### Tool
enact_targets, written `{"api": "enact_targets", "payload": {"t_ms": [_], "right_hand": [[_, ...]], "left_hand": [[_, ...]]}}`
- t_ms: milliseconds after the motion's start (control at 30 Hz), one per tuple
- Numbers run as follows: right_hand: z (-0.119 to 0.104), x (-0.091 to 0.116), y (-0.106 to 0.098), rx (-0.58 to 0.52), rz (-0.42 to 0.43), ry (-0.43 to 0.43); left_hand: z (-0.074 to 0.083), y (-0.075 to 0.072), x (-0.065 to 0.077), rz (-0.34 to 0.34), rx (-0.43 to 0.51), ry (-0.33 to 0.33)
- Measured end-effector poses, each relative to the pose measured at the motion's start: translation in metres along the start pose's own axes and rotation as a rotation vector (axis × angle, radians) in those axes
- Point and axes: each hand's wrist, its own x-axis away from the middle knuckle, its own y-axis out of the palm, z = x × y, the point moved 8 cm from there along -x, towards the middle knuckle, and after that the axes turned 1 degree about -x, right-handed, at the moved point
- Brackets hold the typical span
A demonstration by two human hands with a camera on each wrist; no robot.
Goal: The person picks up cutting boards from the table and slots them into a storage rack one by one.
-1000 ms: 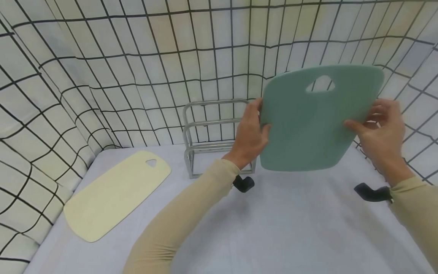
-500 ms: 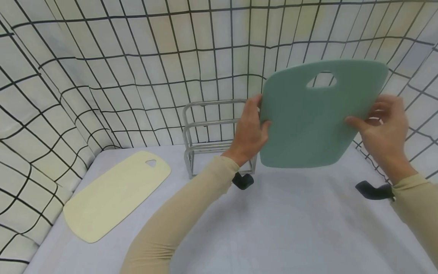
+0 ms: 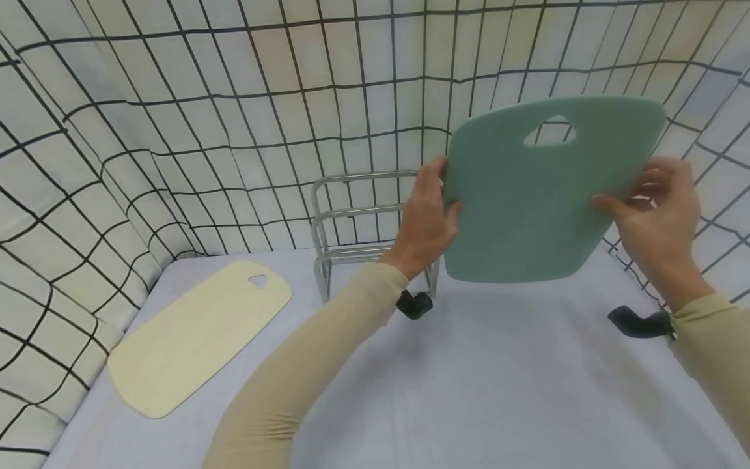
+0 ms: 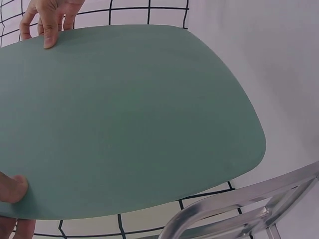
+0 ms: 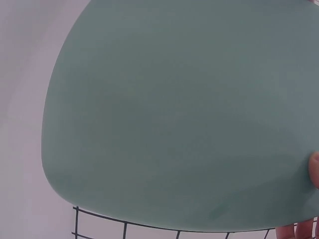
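Note:
A green cutting board (image 3: 527,208) is held up off the table, its handle hole toward the top. My left hand (image 3: 426,218) grips the board's left edge, thumb on the near face and fingers behind. On the opposite edge my right hand (image 3: 659,221) pinches it the same way. The left wrist view shows the board's broad face (image 4: 129,119), with the right hand (image 4: 54,17) at its far edge. In the right wrist view the board (image 5: 174,114) fills most of the picture. A metal rack (image 3: 328,241) stands behind my left hand, partly hidden by it.
A cream cutting board (image 3: 199,339) lies flat on the white-covered table (image 3: 469,391) at the left. White walls with a black grid (image 3: 263,130) enclose the back and both sides. Black wrist mounts (image 3: 638,322) stick out from the sleeves.
Both hands have raised the green board a little and tilted it slightly. The rack and the cream board stay in place.

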Motion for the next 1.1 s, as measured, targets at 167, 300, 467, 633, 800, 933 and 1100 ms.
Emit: {"api": "enact_targets", "payload": {"t_ms": [167,300,467,633,800,933,1100], "right_hand": [[0.0,0.0,0.0,-0.001,-0.004,0.005],[-0.002,0.0,-0.001,-0.003,0.0,0.014],[0.0,-0.002,0.0,-0.006,0.001,0.011],[0.004,-0.006,0.001,-0.012,0.001,-0.009],[0.004,-0.008,0.002,-0.011,0.003,0.0],[0.004,-0.007,0.002,0.0,0.007,0.012],[0.004,-0.009,0.004,0.003,0.009,-0.003]], "left_hand": [[-0.001,0.001,-0.002,-0.011,-0.023,-0.002],[-0.001,0.002,-0.003,-0.021,-0.025,-0.006],[-0.001,0.002,-0.005,-0.015,-0.015,0.003],[-0.001,0.002,-0.007,-0.008,-0.01,0.008],[-0.003,0.003,-0.009,-0.016,-0.008,-0.007],[-0.005,0.004,-0.01,-0.026,0.004,-0.026],[-0.007,0.005,-0.011,-0.042,0.006,-0.037]]}}
